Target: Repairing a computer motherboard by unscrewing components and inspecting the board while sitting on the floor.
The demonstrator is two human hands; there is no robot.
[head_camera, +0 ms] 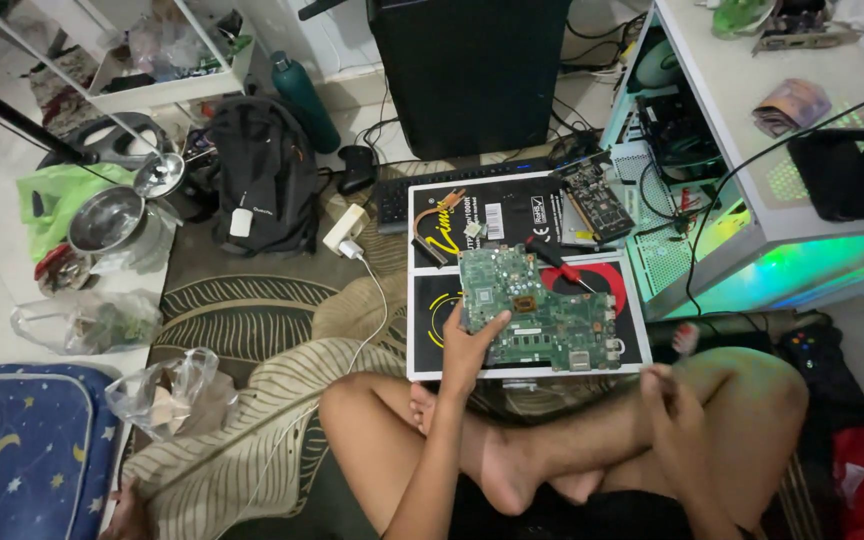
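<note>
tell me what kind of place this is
Probably a room at home used for computer repair on the floor: a green circuit board under the left hand, an open lit computer case, a backpack.

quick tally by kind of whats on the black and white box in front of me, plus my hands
Green circuit board: 1
Red-handled screwdriver: 1
Copper heat pipe: 1
Black expansion card: 1
Hands: 2, the left hand holding the board, the right hand on the knee
Total: 6
</note>
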